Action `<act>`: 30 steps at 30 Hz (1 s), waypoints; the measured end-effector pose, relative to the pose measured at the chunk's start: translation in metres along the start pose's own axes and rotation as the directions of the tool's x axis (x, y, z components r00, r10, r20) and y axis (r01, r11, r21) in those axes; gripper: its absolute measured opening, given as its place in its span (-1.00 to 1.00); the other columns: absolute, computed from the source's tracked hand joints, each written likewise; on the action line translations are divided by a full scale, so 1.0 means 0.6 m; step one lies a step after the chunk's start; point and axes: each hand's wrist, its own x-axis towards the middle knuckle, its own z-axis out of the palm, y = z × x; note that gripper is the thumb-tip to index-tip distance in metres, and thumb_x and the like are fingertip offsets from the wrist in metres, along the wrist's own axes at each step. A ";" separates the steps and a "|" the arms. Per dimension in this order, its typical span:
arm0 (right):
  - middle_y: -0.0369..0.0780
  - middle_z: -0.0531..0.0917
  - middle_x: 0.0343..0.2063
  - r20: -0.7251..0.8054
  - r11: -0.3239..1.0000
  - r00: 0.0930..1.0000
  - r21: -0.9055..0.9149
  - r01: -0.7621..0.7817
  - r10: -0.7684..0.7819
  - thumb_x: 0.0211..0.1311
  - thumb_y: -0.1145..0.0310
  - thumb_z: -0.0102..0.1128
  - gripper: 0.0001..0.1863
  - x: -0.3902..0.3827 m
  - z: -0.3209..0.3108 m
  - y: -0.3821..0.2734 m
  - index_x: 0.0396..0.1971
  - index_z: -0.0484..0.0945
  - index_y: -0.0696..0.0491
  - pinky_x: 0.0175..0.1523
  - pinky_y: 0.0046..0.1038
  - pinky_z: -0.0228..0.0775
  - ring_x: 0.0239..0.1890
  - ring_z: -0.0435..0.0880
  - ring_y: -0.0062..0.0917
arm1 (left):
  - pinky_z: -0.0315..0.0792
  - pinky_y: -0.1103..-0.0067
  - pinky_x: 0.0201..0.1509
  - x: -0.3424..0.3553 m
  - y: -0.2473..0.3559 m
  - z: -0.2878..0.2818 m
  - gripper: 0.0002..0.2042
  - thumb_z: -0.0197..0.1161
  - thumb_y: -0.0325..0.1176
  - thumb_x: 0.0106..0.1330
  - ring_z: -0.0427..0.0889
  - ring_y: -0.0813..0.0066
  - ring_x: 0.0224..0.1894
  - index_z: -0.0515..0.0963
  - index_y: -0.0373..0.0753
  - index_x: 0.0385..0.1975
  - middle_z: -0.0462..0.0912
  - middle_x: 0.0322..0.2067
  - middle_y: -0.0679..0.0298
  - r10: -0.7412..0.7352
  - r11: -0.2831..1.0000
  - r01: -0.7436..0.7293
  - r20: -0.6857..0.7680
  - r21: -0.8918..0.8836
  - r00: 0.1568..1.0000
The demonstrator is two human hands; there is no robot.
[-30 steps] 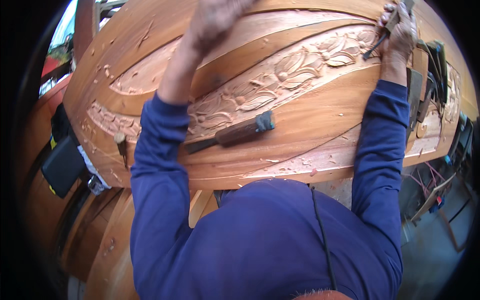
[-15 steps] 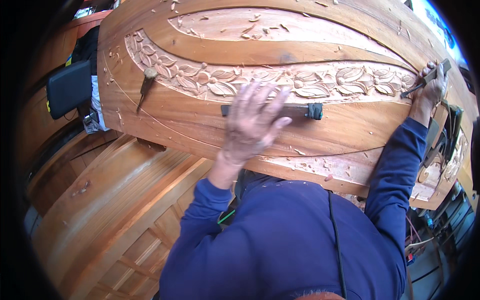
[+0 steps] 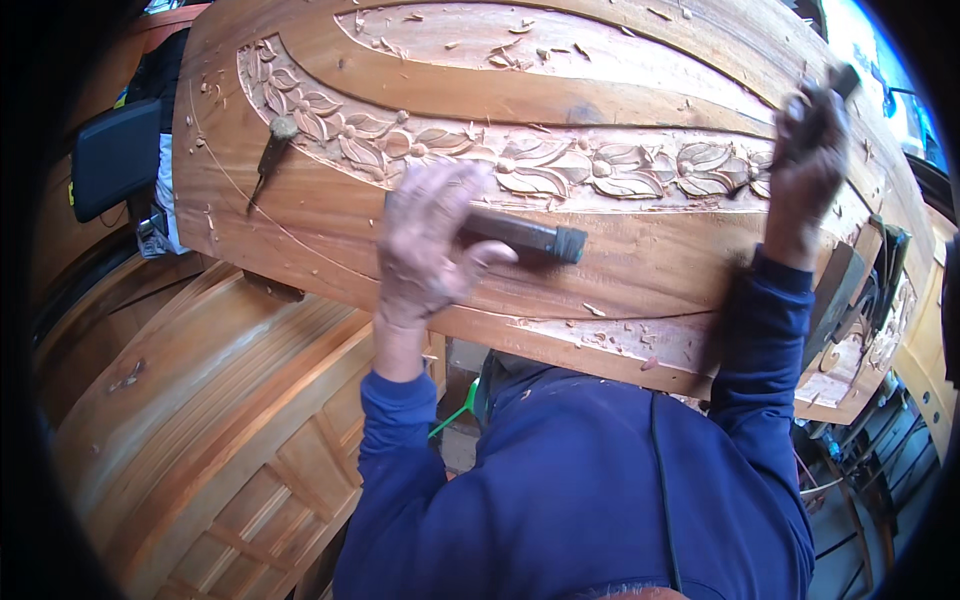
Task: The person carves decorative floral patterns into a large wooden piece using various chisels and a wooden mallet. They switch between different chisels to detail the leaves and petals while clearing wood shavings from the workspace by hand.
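Note:
A large wooden panel (image 3: 620, 260) lies before me, with a carved band of flowers and leaves (image 3: 540, 165) across it. My left hand (image 3: 430, 240) closes over a dark bar (image 3: 515, 233) whose right end is wrapped in dark tape; the thumb sticks out below it. A shadow lies under that bar, which is tilted. My right hand (image 3: 812, 150), smeared by motion, grips a dark carving chisel (image 3: 845, 80) above the right end of the band. What looks like its thin tip shows near the last flowers. Another carving tool with a round pale butt (image 3: 283, 128) rests at the left.
Wood shavings (image 3: 520, 30) are scattered over the panel. Several dark tools (image 3: 835, 290) lie at its right end. A black flat case (image 3: 115, 160) is beyond the left edge. Below left stands another panelled wooden piece (image 3: 220, 400).
My left hand has gone left and closed on the bar, which has shifted left and tilted. My right hand has moved up and left with the chisel. The view has shifted slightly.

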 end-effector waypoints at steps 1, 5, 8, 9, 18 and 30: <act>-0.21 0.62 -0.25 0.107 0.994 0.992 0.074 -0.074 0.066 0.55 0.30 0.09 -0.79 -0.002 0.030 0.015 0.01 0.49 0.09 -0.29 -0.56 0.49 -0.34 0.60 -0.61 | 0.39 0.14 0.38 0.015 -0.026 -0.010 -0.49 0.35 0.10 0.33 0.60 0.10 0.21 0.62 -0.06 0.16 0.63 0.14 0.15 0.004 1.000 -0.005 -0.058 -0.019 0.998; -0.24 0.62 -0.25 0.153 0.988 0.984 0.109 -0.109 0.091 0.57 0.26 0.07 -0.67 -0.033 0.193 0.073 0.20 0.40 0.03 -0.45 -0.58 0.41 -0.46 0.58 -0.63 | 0.42 0.23 0.37 0.128 -0.189 -0.033 -0.56 0.23 0.04 0.48 0.61 0.02 0.22 0.63 -0.11 0.16 0.68 0.10 0.11 -0.105 0.987 0.132 -0.255 0.092 0.961; -0.30 0.56 -0.32 0.227 0.991 0.970 0.079 -0.107 0.086 0.56 0.21 0.09 -0.72 -0.030 0.253 0.098 0.12 0.40 -0.03 -0.62 -0.62 0.34 -0.63 0.50 -0.69 | 0.43 0.23 0.31 0.190 -0.274 -0.021 -0.52 0.13 0.08 0.51 0.60 -0.10 0.20 0.63 -0.22 0.10 0.69 0.06 0.03 -0.009 0.986 0.058 -0.302 0.154 0.953; -0.31 0.55 -0.34 0.208 0.989 0.975 0.105 -0.105 0.081 0.56 0.18 0.11 -0.71 -0.025 0.251 0.106 0.12 0.41 -0.04 -0.63 -0.62 0.31 -0.64 0.48 -0.69 | 0.23 0.23 0.45 0.200 -0.288 -0.014 -0.51 0.09 -0.01 0.55 0.41 -0.06 0.37 0.47 -0.25 0.28 0.56 0.22 -0.02 -0.064 0.975 0.106 -0.209 0.197 0.976; -0.38 0.44 -0.45 0.043 0.976 0.992 0.180 -0.125 0.119 0.57 -0.01 0.07 -0.52 -0.029 0.278 0.132 0.32 0.35 -0.12 -0.62 -0.63 0.19 -0.66 0.36 -0.72 | 0.05 0.23 0.59 0.210 -0.335 0.013 -0.41 -0.11 0.13 0.61 0.22 0.10 0.54 0.35 -0.10 0.47 0.35 0.45 0.08 -0.068 0.974 0.100 -0.163 0.201 0.984; -0.37 0.47 -0.55 0.270 0.983 0.957 0.118 -0.143 0.107 0.61 0.09 0.05 -0.68 -0.051 0.353 0.155 0.14 0.45 -0.05 -0.72 -0.64 0.20 -0.77 0.35 -0.72 | 0.07 0.30 0.59 0.214 -0.322 0.007 -0.48 -0.04 -0.16 0.61 0.26 -0.01 0.51 0.37 -0.43 0.38 0.39 0.40 -0.09 -0.109 0.991 0.119 -0.148 0.056 0.983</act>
